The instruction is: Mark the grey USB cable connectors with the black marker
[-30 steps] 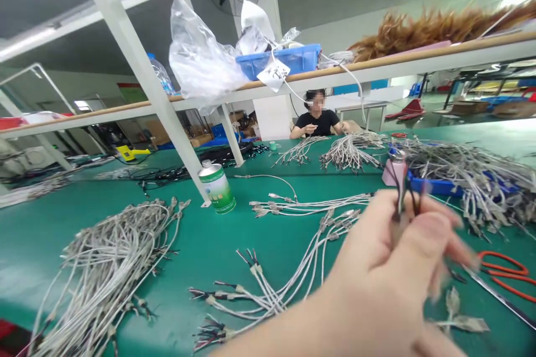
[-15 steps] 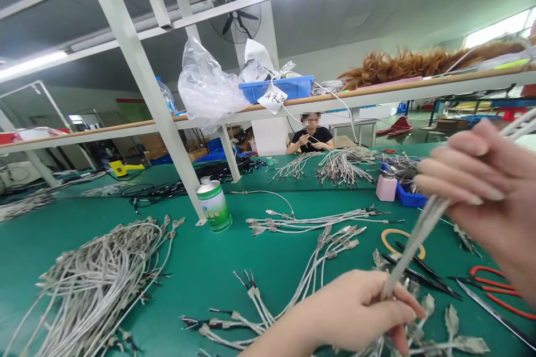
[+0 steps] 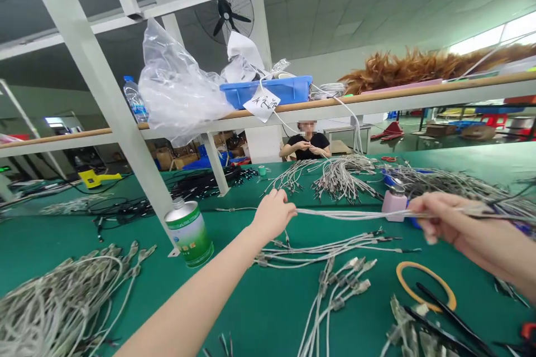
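Above the green table [image 3: 234, 268], I see my left hand [image 3: 273, 216] closed on one end of a grey cable bundle [image 3: 347, 214], my right hand [image 3: 444, 222] pinching the other end, bundle stretched level between them, green can [image 3: 189, 233] at left, pink bottle [image 3: 394, 202] just behind.

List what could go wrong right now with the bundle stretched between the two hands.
The grey cable bundle is pulled taut between the left hand and right hand, so it may slip free. It spans just beside the small pink bottle and could tip it. Loose grey cables below might snag.
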Tool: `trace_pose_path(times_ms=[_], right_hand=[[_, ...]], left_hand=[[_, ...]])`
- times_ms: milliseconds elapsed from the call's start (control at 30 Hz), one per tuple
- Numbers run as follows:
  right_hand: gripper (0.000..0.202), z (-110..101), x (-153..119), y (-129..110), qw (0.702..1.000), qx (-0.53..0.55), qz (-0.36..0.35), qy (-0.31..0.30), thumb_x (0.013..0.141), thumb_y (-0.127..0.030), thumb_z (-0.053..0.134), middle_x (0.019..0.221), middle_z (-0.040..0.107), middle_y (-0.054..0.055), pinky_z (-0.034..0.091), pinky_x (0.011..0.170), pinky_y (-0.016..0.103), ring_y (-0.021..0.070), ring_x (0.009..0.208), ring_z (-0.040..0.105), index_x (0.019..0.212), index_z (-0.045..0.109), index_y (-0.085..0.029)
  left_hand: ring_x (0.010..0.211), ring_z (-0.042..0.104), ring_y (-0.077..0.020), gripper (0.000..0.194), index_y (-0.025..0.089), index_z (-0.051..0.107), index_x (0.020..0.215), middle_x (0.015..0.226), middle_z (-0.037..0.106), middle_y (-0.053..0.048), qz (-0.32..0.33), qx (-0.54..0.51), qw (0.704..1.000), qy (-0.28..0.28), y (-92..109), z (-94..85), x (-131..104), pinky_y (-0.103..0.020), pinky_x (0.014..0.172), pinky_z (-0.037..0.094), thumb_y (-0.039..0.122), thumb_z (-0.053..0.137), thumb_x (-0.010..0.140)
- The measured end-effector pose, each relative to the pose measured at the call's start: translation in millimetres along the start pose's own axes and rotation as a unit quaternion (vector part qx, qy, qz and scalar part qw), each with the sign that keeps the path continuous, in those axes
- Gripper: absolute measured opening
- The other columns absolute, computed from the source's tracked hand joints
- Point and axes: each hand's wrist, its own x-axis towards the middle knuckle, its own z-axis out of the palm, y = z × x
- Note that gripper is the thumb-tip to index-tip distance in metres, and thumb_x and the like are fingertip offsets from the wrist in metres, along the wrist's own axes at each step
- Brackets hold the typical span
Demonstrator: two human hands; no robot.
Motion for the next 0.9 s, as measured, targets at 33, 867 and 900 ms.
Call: trace_pose_path(times_ms=[33, 867, 900], right_hand=[[0.033, 3, 11, 11, 1.000, 0.003, 0.006, 0.004, 0.074, -0.041, 0.080, 0.071, 0.062, 0.004, 0.052, 0.052, 0.019, 0.0126, 0.063, 0.059, 0.086, 0.068, -0.012], [0.018, 55, 165, 126, 0.951, 0.185, 0.191, 0.157, 0.095, -0.022, 0.058, 0.094, 0.062, 0.004, 0.054, 0.060, 0.022, 0.0100, 0.071, 0.061, 0.108, 0.059, -0.010], [0.019, 62, 157, 107, 0.955, 0.197, 0.161, 0.156, 0.095, -0.024, 0.058, 0.093, 0.063, 0.004, 0.055, 0.059, 0.022, 0.0101, 0.071, 0.061, 0.108, 0.060, -0.010]], left_hand=[[0.115, 0.048, -0.0190, 0.025, 0.011, 0.062, 0.098, 0.118, 0.054, -0.009, -0.022, 0.020, 1.000, 0.008, -6, 5.4, 22, -0.043, 0.103, 0.042, 0.032, 0.049, 0.093], [0.102, 0.060, -0.0144, 0.041, 0.015, 0.045, 0.133, 0.130, 0.051, -0.012, -0.123, -0.209, 0.969, -0.042, -33, 52.9, 10, -0.037, 0.094, 0.054, 0.033, 0.042, 0.096], [0.104, 0.060, -0.0152, 0.039, 0.015, 0.048, 0.129, 0.127, 0.054, -0.011, -0.104, -0.219, 0.969, -0.045, -20, 46.9, 8, -0.037, 0.093, 0.054, 0.035, 0.044, 0.095]])
